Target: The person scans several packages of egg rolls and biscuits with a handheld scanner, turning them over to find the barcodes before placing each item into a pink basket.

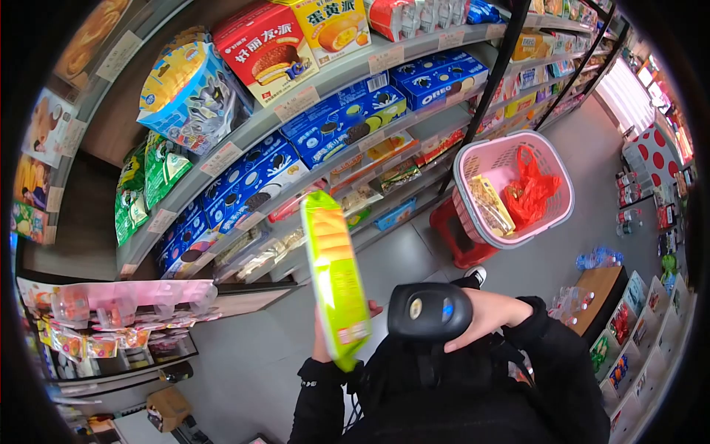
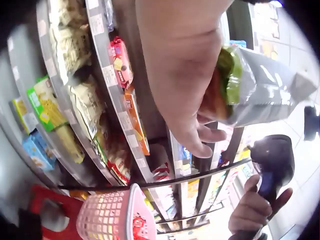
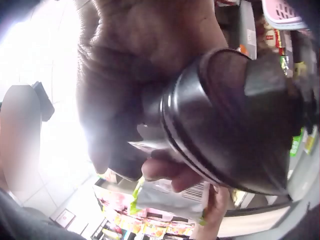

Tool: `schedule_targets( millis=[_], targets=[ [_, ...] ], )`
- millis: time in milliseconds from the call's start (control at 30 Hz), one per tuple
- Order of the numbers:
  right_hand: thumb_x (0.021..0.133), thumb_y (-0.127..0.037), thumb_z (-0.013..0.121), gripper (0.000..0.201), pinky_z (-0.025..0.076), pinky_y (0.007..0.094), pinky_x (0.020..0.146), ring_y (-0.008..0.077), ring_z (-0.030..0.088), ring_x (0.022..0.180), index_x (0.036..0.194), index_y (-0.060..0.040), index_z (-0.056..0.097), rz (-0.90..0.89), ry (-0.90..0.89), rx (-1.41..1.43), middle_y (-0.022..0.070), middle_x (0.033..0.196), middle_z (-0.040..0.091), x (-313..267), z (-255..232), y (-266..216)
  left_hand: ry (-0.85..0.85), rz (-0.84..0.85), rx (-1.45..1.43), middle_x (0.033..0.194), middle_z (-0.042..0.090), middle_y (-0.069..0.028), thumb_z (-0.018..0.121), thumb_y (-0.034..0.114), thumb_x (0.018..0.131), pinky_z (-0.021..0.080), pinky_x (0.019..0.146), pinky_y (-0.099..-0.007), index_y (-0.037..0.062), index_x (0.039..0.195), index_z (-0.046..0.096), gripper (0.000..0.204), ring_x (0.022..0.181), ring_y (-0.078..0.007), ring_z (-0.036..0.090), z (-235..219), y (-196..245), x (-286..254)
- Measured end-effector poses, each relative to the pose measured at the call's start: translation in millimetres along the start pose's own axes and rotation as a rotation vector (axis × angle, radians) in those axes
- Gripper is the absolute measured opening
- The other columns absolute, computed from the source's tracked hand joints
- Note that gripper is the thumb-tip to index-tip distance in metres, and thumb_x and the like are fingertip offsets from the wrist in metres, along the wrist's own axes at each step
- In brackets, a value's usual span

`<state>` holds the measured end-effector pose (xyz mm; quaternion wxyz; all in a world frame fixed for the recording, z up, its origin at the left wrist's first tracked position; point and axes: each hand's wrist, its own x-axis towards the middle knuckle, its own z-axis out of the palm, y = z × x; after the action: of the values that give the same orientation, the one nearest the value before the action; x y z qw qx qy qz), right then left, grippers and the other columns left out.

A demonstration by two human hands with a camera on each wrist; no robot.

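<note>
My left hand [image 1: 322,337] grips a long green and yellow snack packet [image 1: 337,281], held upright in front of the shelves. From the left wrist, the packet's silvery side [image 2: 267,92] shows beyond the hand [image 2: 182,70]. A black handheld barcode scanner [image 1: 423,311] is in my right hand [image 1: 492,318], just right of the packet. Fingers curl round its handle in the left wrist view. Close up in the right wrist view, the scanner's dark head [image 3: 230,130] covers much of the scene, and the packet [image 3: 170,200] shows below with printed bars on its pale face.
A pink basket [image 1: 460,174] holding a red plastic bag [image 1: 529,192] and a beige packet [image 1: 489,203] stands on a red stool [image 1: 447,229]. Shelves with blue Oreo boxes [image 1: 344,122] curve across the front. Low racks [image 1: 629,318] line the right side.
</note>
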<state>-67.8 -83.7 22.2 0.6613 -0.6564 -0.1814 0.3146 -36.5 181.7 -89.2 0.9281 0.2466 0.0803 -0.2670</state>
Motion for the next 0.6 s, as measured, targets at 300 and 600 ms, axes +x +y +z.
schedule_targets(
  millis=[300, 600],
  targets=[
    [0.073, -0.01, 0.065, 0.039, 0.039, 0.0267, 0.084, 0.012, 0.051, 0.095, 0.107, -0.0023, 0.05, 0.102, 0.362, 0.219, 0.0042, 0.099, 0.057, -16, -4, 20, 0.237, -0.003, 0.621, 0.107, 0.054, -0.0088, 0.051, 0.02, 0.087, 0.047, 0.076, -0.0283, 0.0016, 0.117, 0.039, 0.037, 0.092, -0.015, 0.056, 11, -4, 1],
    [0.07, -0.007, 0.064, 0.041, 0.038, 0.0289, 0.086, 0.0135, 0.051, 0.093, 0.108, -0.0029, 0.05, 0.127, 0.326, 0.339, 0.0036, 0.095, 0.057, 0, -13, 27, 0.183, 0.116, 0.452, 0.115, 0.049, -0.0105, 0.028, 0.037, 0.093, 0.042, 0.086, -0.03, 0.0027, 0.127, 0.029, 0.048, 0.102, -0.0196, 0.052, 6, -47, 12]
  ],
)
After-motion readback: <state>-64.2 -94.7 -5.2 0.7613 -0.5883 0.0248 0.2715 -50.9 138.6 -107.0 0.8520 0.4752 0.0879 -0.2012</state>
